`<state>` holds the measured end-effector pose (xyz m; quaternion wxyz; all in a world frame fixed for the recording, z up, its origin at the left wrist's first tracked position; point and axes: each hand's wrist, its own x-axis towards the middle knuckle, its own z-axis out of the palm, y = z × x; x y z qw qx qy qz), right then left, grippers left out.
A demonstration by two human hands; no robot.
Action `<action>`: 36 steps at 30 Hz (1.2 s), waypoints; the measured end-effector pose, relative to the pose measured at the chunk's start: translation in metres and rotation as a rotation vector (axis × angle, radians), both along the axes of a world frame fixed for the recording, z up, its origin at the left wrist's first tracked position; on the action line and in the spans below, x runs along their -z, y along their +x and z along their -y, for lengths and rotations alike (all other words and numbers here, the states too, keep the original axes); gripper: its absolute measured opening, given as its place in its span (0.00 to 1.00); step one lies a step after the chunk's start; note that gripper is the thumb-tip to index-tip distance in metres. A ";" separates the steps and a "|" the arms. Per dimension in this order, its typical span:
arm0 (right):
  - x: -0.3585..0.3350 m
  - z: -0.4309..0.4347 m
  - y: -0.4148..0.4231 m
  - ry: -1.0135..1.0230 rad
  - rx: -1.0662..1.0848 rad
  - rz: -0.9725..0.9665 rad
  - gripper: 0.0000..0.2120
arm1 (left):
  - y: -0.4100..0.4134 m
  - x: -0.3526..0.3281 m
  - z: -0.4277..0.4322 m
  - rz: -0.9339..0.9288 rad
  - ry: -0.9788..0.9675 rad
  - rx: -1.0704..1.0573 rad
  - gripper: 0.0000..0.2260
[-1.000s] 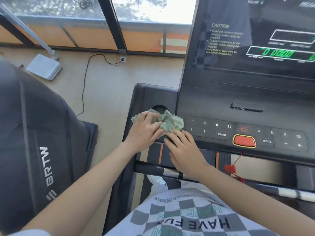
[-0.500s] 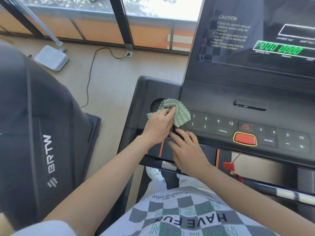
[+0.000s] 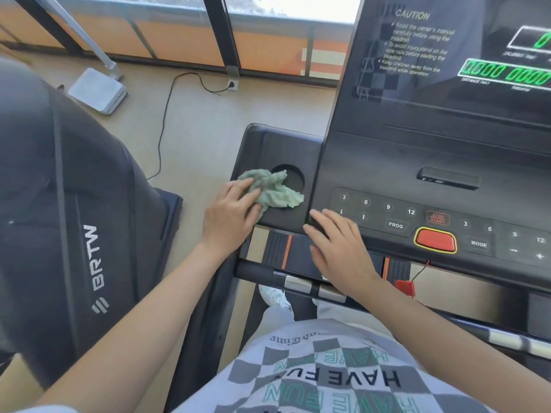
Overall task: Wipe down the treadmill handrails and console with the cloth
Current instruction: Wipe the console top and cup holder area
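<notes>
left hand [image 3: 231, 217] flat, pressing crumpled green cloth [image 3: 272, 189] onto black treadmill console [image 3: 283, 144]; right hand [image 3: 340, 248] at cloth's 4 o'clock, fingers straight.

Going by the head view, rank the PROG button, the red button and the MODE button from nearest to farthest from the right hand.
1. PROG button: just right of the right hand, slightly above it.
2. red button: further right, yellow-rimmed.
3. MODE button: farthest right, beyond the red one.

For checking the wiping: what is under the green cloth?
The cloth lies on the black side tray, partly over the round cup holder; the holder's left part is hidden.
</notes>
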<state>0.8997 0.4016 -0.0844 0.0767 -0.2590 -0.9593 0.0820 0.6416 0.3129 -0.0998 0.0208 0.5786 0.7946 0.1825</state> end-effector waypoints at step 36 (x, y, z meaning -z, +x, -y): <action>0.008 -0.031 -0.004 -0.003 0.122 0.018 0.31 | 0.015 -0.008 -0.135 0.215 -0.235 0.106 0.23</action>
